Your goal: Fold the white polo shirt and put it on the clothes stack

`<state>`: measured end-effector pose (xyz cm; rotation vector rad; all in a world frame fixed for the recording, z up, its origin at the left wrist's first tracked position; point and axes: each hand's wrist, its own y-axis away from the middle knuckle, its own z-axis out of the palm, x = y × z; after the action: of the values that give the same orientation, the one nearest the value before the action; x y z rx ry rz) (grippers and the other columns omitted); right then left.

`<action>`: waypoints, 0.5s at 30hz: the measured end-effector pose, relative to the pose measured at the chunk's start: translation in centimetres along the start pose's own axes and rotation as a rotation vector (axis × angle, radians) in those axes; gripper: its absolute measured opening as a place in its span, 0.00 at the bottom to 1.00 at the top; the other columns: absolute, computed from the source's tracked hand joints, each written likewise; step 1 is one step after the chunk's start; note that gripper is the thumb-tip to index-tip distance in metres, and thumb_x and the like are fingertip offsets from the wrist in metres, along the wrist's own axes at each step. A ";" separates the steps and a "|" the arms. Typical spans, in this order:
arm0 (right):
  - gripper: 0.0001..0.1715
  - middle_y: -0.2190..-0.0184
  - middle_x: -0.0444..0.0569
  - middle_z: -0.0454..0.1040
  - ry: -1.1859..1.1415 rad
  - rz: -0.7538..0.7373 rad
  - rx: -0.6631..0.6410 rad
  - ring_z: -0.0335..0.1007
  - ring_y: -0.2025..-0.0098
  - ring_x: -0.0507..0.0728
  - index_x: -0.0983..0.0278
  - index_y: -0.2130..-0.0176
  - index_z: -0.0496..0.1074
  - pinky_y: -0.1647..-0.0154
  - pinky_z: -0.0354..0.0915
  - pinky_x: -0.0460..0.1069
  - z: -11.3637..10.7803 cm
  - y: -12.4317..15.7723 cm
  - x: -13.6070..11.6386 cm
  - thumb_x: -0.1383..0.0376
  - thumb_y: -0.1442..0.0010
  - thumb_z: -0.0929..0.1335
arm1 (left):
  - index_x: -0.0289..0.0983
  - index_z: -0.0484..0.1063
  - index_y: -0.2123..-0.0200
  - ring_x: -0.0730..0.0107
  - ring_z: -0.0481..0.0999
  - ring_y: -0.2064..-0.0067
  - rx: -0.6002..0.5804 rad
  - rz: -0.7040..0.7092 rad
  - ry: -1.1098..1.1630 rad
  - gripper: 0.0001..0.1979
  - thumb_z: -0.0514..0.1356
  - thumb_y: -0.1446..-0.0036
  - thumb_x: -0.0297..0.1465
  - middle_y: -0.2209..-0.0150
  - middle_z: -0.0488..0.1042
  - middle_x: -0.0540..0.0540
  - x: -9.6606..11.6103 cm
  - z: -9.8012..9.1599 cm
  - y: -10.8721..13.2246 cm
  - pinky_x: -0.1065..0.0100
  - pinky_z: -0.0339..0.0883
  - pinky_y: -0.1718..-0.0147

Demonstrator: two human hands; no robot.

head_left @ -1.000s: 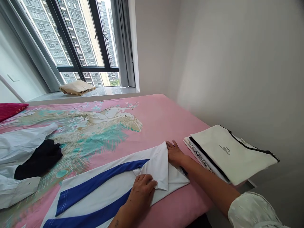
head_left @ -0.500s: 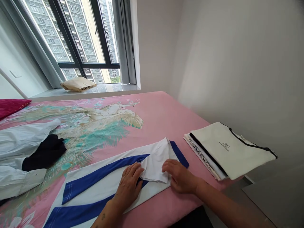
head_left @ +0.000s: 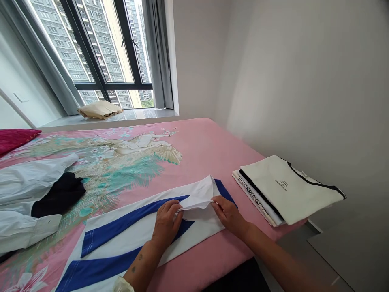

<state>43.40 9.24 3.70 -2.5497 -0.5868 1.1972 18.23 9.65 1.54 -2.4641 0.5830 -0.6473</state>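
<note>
A white garment with wide blue bands (head_left: 127, 235) lies flat on the pink bedsheet, its white part folded over into a flap (head_left: 197, 198). My left hand (head_left: 165, 225) pinches the flap's left end, and my right hand (head_left: 229, 215) pinches its right end. Both hands lift the flap's edge slightly, so a thin gap shows under it. The hands stand close together, and my forearms come in from the bottom of the view.
On the bed at left lie a white shirt (head_left: 30, 180) and a black garment (head_left: 59, 194). A cream bag (head_left: 288, 188) rests on a folded stack at the bed's right edge. The wall runs along the right.
My hands have closed on the flap from either side and raised its edge. A moment earlier the flap lay flat, and before that my right hand was at its far corner.
</note>
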 end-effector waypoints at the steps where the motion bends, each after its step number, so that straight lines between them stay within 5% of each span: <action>1: 0.12 0.71 0.46 0.69 -0.045 0.033 0.001 0.65 0.70 0.52 0.62 0.63 0.66 0.68 0.63 0.46 -0.3 -0.3 -0.2 0.61 0.35 0.57 | 0.40 0.70 0.63 0.62 0.71 0.52 0.020 -0.011 0.026 0.07 0.52 0.41 0.31 0.56 0.73 0.44 0.0 -0.1 -0.5 0.56 0.65 0.53; 4: 0.13 0.70 0.45 0.70 -0.114 0.055 -0.011 0.66 0.69 0.52 0.61 0.61 0.66 0.68 0.63 0.46 -1.2 -0.8 -0.4 0.61 0.35 0.56 | 0.39 0.70 0.65 0.62 0.70 0.49 -0.005 0.025 0.095 0.07 0.53 0.41 0.32 0.57 0.75 0.44 0.2 -1.3 -1.6 0.56 0.64 0.51; 9: 0.08 0.72 0.47 0.72 0.154 -0.114 -0.253 0.66 0.69 0.54 0.61 0.69 0.70 0.66 0.62 0.48 -2.7 0.6 -0.2 0.67 0.44 0.62 | 0.41 0.71 0.77 0.61 0.72 0.52 -0.364 0.223 0.107 0.12 0.57 0.44 0.37 0.66 0.77 0.48 0.2 -3.7 -1.5 0.53 0.60 0.47; 12: 0.11 0.75 0.47 0.72 0.247 -0.111 -0.265 0.66 0.69 0.54 0.62 0.72 0.70 0.65 0.62 0.49 -2.3 1.0 -0.5 0.68 0.43 0.61 | 0.40 0.72 0.73 0.65 0.73 0.55 -0.323 0.213 0.080 0.12 0.53 0.41 0.34 0.67 0.76 0.48 0.4 -3.5 -1.5 0.55 0.61 0.47; 15: 0.12 0.66 0.48 0.74 0.201 -0.071 -0.108 0.68 0.63 0.55 0.62 0.63 0.70 0.60 0.63 0.49 -0.4 -0.3 -1.0 0.66 0.39 0.59 | 0.38 0.72 0.61 0.64 0.71 0.49 -0.224 0.165 0.026 0.12 0.49 0.39 0.30 0.57 0.76 0.44 1.0 -1.5 -2.2 0.55 0.61 0.46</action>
<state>43.04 9.02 4.75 -2.6714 -0.7048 0.8943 18.76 10.22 4.26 -2.5794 0.9021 -0.5765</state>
